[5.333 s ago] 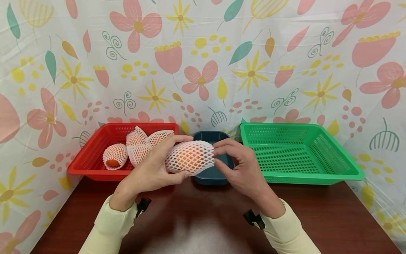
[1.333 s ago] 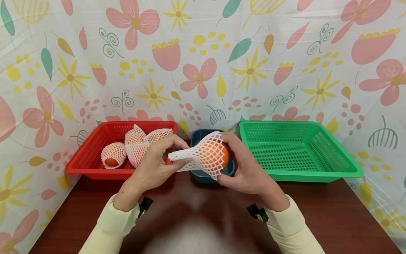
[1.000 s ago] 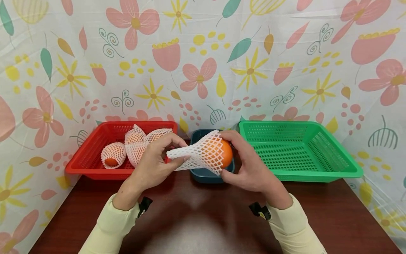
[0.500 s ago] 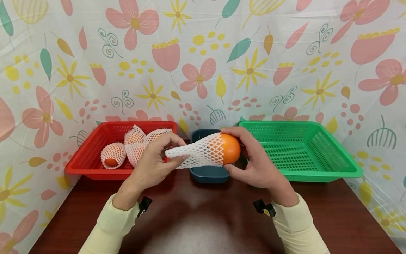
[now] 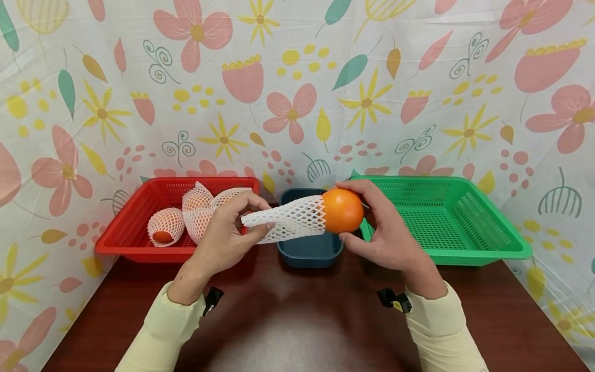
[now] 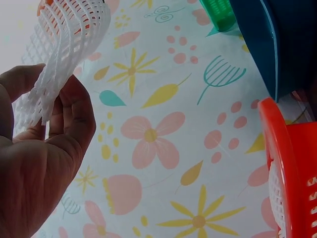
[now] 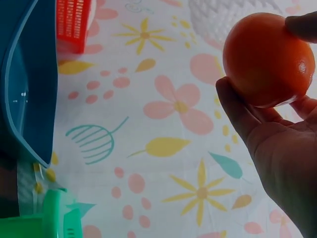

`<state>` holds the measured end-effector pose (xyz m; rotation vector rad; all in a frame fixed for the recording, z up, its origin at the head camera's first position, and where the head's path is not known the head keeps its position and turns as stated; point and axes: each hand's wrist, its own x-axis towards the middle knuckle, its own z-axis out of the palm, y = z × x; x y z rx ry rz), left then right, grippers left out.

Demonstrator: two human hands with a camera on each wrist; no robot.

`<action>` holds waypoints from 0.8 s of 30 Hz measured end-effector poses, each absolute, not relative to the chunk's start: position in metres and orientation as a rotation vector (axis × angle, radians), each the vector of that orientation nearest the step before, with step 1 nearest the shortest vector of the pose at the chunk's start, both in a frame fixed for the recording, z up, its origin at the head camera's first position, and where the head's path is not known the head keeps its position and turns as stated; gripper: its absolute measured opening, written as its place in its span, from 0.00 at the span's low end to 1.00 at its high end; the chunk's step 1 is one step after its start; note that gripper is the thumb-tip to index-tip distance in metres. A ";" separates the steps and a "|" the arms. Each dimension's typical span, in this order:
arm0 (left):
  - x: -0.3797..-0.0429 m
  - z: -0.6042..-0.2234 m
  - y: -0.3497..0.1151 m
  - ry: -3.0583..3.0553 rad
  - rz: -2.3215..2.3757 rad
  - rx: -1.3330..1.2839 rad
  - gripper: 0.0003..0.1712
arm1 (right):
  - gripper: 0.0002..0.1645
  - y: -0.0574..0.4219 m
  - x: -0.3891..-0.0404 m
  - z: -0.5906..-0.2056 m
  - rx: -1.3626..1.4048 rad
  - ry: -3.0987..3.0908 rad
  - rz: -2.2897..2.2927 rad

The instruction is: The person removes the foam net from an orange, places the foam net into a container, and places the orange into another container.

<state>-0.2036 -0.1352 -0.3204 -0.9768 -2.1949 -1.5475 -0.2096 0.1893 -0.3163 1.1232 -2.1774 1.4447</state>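
In the head view my left hand (image 5: 228, 227) pinches the narrow end of a white foam fruit net (image 5: 293, 219) between thumb and fingers. The net stretches to the right, and its open mouth meets an orange (image 5: 343, 210). My right hand (image 5: 386, 227) grips that orange from the right, thumb below and fingers above. The right wrist view shows the orange (image 7: 267, 59) mostly bare, with the pale net (image 7: 213, 20) blurred behind it. Seen from the left wrist, the net (image 6: 64, 44) hangs from the bent fingers of the left hand (image 6: 44, 163).
A red basket (image 5: 135, 219) at the left holds several net-wrapped fruits (image 5: 166, 227). Behind the held net stands a dark blue tub (image 5: 309, 256). To the right is a green basket (image 5: 446, 222). All stand on a brown table (image 5: 297, 320) before a flower-patterned cloth (image 5: 297, 72).
The orange has slid rightward out of the net with the right hand, from fully wrapped to mostly bare. The left hand stays nearly in place, and the net has collapsed and narrowed.
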 end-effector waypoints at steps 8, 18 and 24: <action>-0.208 -0.324 -0.132 -2.205 -1.505 -0.938 0.17 | 0.53 0.197 -0.211 -0.316 1.087 -2.156 1.429; -0.214 -0.332 -0.127 -2.188 -1.436 -0.938 0.18 | 0.53 0.203 -0.217 -0.316 1.072 -2.113 1.426; -0.215 -0.337 -0.123 -2.222 -1.310 -0.907 0.19 | 0.52 0.204 -0.220 -0.316 1.107 -2.036 1.415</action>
